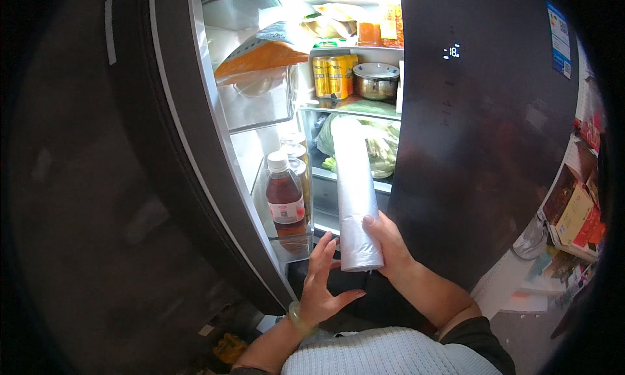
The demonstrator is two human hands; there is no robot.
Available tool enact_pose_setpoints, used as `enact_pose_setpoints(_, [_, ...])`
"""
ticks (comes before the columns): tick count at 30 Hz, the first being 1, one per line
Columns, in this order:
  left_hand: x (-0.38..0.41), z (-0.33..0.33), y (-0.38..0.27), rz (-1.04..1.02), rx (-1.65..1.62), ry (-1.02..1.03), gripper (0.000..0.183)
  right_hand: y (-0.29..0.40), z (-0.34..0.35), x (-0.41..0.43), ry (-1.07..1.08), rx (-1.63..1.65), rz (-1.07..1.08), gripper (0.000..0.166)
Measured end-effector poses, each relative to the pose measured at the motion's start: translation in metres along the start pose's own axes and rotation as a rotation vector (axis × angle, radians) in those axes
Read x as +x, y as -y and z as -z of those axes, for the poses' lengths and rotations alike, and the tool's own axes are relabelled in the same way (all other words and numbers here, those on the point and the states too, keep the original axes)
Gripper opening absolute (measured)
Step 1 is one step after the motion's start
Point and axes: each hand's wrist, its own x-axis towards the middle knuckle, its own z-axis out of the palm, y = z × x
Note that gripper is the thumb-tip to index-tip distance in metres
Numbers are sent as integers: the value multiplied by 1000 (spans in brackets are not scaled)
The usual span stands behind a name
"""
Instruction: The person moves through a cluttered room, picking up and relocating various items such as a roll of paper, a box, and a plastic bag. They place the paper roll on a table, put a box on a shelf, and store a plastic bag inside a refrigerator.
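Observation:
A long roll of clear plastic bags (355,184) stands tilted in front of the open refrigerator, its lower end towards me. Around the lower part of the roll, my right hand (393,243) is closed, with the thumb on its face. My left hand (324,280), a pale bangle at its wrist, is just left of the roll's lower end with thumb and fingers spread and holds nothing. Behind the roll's upper end, a bag of leafy vegetables (383,148) lies in the lower compartment and is partly hidden.
The left refrigerator door (185,145) is swung open; its bins hold a bottle of dark liquid (286,204), cans and an orange bag (263,57). Yellow cans (334,77) and a metal pot (376,84) share a shelf. The right door (468,155) is shut. Boxes (576,209) stand far right.

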Motion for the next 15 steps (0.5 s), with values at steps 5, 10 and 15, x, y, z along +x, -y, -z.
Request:
enact_pose_setpoints(5, [22, -4, 8, -30, -89, 55, 108, -1, -8, 4, -40, -107, 102, 72])
enact_pose_setpoints(10, [36, -6, 2, 214, -265, 117, 107, 2, -11, 6, -80, -194, 167, 74])
enact_pose_setpoints(15, [51, -15, -3, 273, -549, 50, 99, 2, -9, 13, -60, -301, 285, 92])
